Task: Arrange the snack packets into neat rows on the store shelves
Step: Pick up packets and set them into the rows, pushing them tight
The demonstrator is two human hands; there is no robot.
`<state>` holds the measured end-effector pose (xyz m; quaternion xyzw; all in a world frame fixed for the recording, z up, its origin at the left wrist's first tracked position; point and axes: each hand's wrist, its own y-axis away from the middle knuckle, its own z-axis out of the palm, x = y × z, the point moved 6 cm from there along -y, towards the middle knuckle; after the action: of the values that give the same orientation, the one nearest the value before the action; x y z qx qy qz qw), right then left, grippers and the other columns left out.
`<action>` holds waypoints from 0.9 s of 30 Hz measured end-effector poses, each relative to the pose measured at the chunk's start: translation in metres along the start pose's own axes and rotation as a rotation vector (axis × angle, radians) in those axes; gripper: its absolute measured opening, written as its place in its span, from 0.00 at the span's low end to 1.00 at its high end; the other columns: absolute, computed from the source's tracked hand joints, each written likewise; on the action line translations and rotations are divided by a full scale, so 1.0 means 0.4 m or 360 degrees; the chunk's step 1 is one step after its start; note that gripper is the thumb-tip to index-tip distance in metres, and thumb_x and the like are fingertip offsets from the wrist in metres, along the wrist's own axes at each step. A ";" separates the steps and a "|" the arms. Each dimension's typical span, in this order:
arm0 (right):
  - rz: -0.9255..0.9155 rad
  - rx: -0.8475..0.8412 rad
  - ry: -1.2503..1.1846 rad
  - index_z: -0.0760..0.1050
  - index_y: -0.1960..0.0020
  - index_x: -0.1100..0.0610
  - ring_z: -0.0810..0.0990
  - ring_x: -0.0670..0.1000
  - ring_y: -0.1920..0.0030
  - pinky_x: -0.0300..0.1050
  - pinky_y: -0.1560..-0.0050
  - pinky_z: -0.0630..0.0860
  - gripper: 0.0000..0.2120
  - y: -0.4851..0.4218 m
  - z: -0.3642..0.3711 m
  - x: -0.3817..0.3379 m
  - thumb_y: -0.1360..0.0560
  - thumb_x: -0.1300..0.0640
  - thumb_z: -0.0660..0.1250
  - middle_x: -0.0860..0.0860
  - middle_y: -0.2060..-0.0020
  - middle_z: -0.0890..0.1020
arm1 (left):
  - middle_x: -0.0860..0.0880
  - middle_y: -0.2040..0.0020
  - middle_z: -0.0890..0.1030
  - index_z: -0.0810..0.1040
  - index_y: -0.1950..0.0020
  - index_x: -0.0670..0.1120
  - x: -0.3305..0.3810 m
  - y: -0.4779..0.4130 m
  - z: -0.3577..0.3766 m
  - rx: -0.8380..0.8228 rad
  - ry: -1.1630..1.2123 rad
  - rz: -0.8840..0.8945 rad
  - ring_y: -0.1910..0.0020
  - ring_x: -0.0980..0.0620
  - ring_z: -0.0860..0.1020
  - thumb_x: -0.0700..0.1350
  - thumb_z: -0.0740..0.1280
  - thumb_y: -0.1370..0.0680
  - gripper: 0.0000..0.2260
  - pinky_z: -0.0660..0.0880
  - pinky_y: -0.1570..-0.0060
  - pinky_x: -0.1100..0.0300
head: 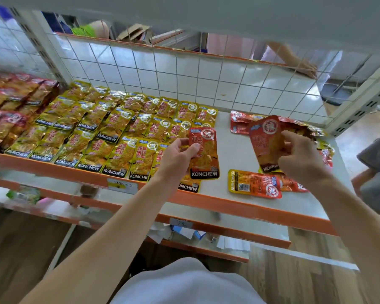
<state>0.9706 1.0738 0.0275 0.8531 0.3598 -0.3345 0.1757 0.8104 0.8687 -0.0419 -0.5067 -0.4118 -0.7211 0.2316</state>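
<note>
Above the shelf (235, 150), our left hand (177, 155) pinches a red packet (204, 150); our right hand (298, 156) grips a second red packet (264, 141); yellow packets (110, 132) fill rows at left; loose red packets (255, 183) at right lie partly hidden behind our right hand.

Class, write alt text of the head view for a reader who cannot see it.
The left hand grips an orange foil snack packet, the right hand a second orange packet, over a white shelf with an orange front edge. Rows of yellow foil packets fill its left; loose orange packets lie on the right.
</note>
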 end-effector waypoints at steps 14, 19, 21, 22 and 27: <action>0.0311 -0.0711 -0.1332 0.79 0.41 0.58 0.85 0.54 0.47 0.49 0.46 0.79 0.13 0.067 0.282 -0.123 0.22 0.70 0.63 0.54 0.50 0.86 | 0.43 0.49 0.84 0.74 0.46 0.55 0.044 0.126 -0.161 0.0296 -0.0255 0.0299 0.52 0.45 0.85 0.38 0.71 0.22 0.13 0.83 0.53 0.49; 0.0211 -0.0637 -0.1251 0.80 0.48 0.54 0.86 0.50 0.51 0.46 0.48 0.78 0.11 0.075 0.351 -0.218 0.23 0.68 0.67 0.49 0.55 0.87 | 0.47 0.51 0.86 0.74 0.46 0.55 0.044 0.194 -0.290 0.0482 -0.0085 0.0299 0.54 0.48 0.86 0.39 0.71 0.22 0.12 0.83 0.55 0.54; 0.0145 -0.0649 -0.1218 0.79 0.52 0.51 0.86 0.44 0.56 0.40 0.54 0.77 0.10 0.083 0.377 -0.268 0.24 0.67 0.69 0.45 0.59 0.87 | 0.48 0.53 0.87 0.75 0.46 0.54 0.052 0.220 -0.343 0.0540 -0.0032 0.0321 0.54 0.48 0.86 0.39 0.72 0.22 0.12 0.83 0.55 0.55; 0.0119 -0.0649 -0.1199 0.79 0.54 0.50 0.85 0.42 0.59 0.38 0.57 0.75 0.10 0.088 0.391 -0.294 0.24 0.66 0.70 0.44 0.61 0.87 | 0.49 0.53 0.87 0.76 0.45 0.53 0.057 0.233 -0.371 0.0571 0.0005 0.0326 0.54 0.48 0.86 0.39 0.72 0.23 0.12 0.83 0.55 0.55; 0.0105 -0.0651 -0.1216 0.81 0.49 0.55 0.86 0.52 0.53 0.50 0.47 0.79 0.07 0.116 0.490 -0.435 0.25 0.62 0.73 0.50 0.56 0.87 | 0.49 0.53 0.87 0.76 0.42 0.52 0.096 0.290 -0.514 0.0634 0.0115 0.0345 0.54 0.48 0.86 0.42 0.72 0.23 0.12 0.82 0.52 0.54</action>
<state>0.8277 0.8499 0.0114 0.6266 0.3005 -0.5423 0.4723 0.7719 0.6371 0.0048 -0.4662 -0.4807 -0.6142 0.4176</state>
